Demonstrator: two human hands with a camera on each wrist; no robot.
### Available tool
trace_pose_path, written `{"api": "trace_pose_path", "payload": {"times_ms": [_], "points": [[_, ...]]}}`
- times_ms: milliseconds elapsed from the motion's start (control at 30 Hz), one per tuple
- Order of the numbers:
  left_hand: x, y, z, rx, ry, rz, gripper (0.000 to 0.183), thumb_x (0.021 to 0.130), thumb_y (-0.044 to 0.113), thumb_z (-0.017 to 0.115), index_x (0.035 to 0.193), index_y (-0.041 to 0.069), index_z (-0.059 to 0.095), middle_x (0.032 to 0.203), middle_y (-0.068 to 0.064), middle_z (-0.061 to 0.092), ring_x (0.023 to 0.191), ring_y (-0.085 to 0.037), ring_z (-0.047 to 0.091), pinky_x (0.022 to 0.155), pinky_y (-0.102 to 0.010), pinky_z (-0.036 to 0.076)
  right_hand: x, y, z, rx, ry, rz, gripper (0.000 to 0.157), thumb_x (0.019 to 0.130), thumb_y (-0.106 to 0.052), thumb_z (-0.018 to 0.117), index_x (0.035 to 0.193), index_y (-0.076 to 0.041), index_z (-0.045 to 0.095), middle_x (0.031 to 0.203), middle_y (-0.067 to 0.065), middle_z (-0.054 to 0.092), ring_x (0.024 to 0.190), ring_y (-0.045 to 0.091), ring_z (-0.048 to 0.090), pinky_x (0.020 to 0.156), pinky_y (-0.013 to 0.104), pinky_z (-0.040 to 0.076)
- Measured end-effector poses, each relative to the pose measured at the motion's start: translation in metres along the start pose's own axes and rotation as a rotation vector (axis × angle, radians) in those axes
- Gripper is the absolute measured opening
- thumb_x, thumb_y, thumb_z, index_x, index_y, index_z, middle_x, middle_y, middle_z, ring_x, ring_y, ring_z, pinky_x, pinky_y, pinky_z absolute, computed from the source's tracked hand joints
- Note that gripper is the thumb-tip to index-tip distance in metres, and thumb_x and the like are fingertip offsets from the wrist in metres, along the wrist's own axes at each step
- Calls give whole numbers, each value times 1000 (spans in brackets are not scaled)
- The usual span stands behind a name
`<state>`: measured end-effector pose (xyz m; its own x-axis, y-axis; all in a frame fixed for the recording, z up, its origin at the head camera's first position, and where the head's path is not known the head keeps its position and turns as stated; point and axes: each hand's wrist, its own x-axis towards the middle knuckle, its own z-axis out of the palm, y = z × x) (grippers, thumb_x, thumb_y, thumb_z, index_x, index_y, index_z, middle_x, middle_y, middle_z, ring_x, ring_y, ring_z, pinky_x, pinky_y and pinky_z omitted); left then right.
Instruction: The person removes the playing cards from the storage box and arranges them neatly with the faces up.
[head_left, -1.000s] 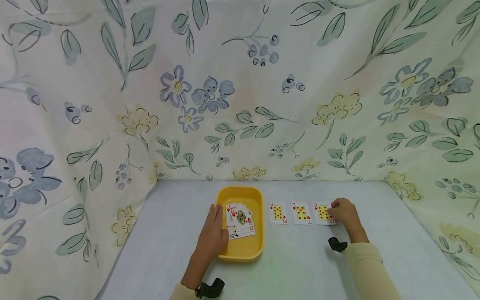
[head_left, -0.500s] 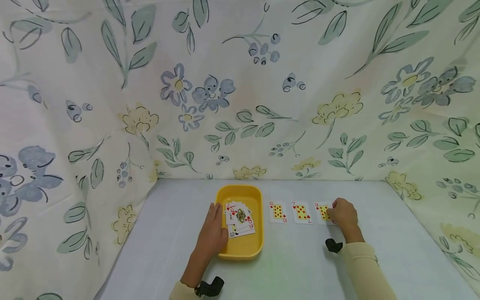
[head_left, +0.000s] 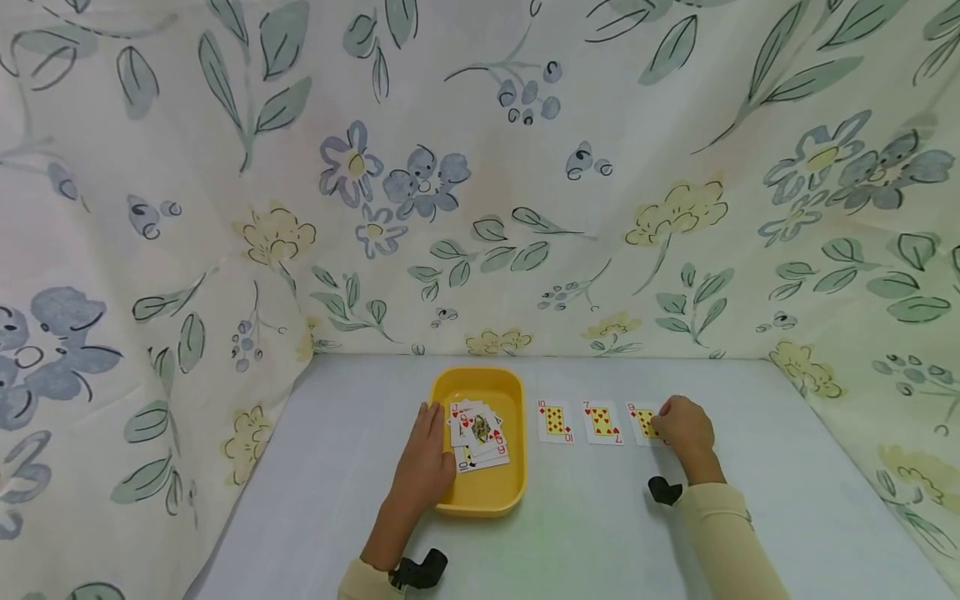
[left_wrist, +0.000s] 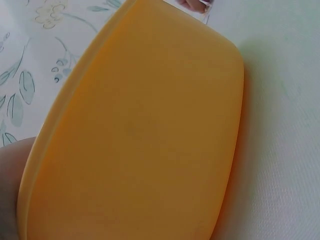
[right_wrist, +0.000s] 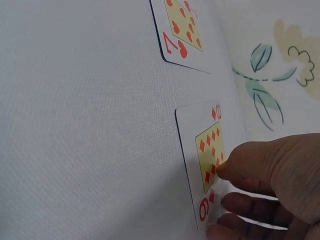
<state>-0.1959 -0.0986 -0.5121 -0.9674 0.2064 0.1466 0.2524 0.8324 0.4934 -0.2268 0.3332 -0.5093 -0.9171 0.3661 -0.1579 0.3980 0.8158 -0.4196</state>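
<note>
My left hand [head_left: 424,457] rests along the left rim of a yellow tray [head_left: 480,498], fingers straight. In the left wrist view the outer wall of the tray [left_wrist: 145,115] fills most of the picture. Face-up playing cards [head_left: 480,437] lie in an overlapping pile inside. On the right, my right hand [head_left: 686,429] pinches the right side of a nine of diamonds [head_left: 642,423]. The right wrist view shows the thumb on the face of that nine [right_wrist: 190,135], with the other fingers curled at its edge. The hand covers part of the card.
Left of the nine, a seven of hearts [head_left: 603,423] and a ten of diamonds [head_left: 555,422] lie face up in a row on the white table [head_left: 570,533]. A floral cloth [head_left: 495,183] hangs behind the table and at the sides.
The right hand and wrist have shifted slightly left, and the fingers now cover more of the nine's lower right corner. The left hand stays at the tray. The head view has tilted slightly.
</note>
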Motion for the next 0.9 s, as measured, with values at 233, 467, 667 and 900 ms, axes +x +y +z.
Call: {"api": "trace_pose_path", "payload": {"times_ms": [233,467,667,900], "points": [[0,0,2,-12,2,-10,71,93,7,53,159,-5,29,166,-17,26,155,-33,16,122,-51,24,-2,-1,-4,-17,-20,-4,16,89,-11,67,86,5,65,75,13,62,72,27,57,60,36,48],[1,0,3,-20,17,11,71,92,6,54,158,-6,30,165,-19,27,155,-34,17,121,-52,25,-5,-3,-9,-10,-27,-14,17,89,-12,67,87,5,65,76,13,62,71,27,57,60,36,47],[-1,2,-1,-2,-12,-17,72,93,7,55,159,-5,28,166,-17,26,155,-32,16,122,-51,25,-9,-22,-4,71,7,-101,17,89,-14,67,89,3,67,79,13,64,70,26,59,59,38,49],[0,1,-1,5,-18,-17,73,93,7,55,159,-5,28,166,-17,25,156,-32,15,122,-50,24,-17,-81,-6,165,41,-228,17,88,-15,67,92,2,71,85,14,68,75,29,60,64,43,52]]}}
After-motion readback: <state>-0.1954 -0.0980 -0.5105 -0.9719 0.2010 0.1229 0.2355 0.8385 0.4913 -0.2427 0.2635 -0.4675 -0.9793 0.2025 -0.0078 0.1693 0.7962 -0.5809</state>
